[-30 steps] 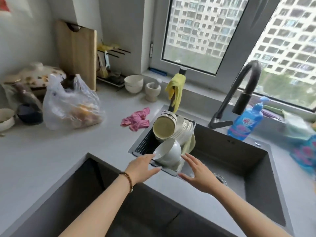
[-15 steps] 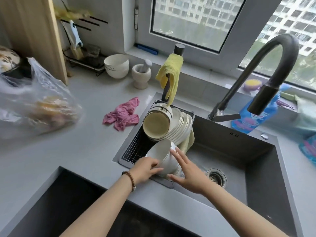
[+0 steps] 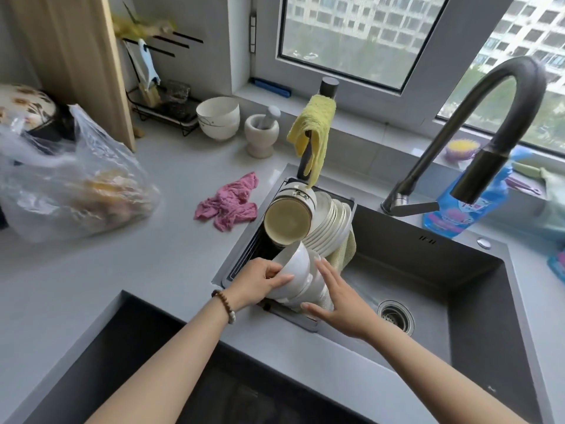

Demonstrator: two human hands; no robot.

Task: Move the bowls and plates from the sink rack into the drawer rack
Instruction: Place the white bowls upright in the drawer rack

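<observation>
Single head-worn wide-angle view, looking forward and steeply down across a grey counter toward a window along the top of the frame. Close in: both forearms enter from the bottom edge, left hand and right hand meeting just below centre at the sink rack. Sink at right, faucet arching through upper right. Straight lines bowed toward the edges. No second view to compare.

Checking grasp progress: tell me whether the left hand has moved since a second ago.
Yes. The left hand has moved toward the sink rack; earlier open beside the white bowls, it now grips the top one.
</observation>
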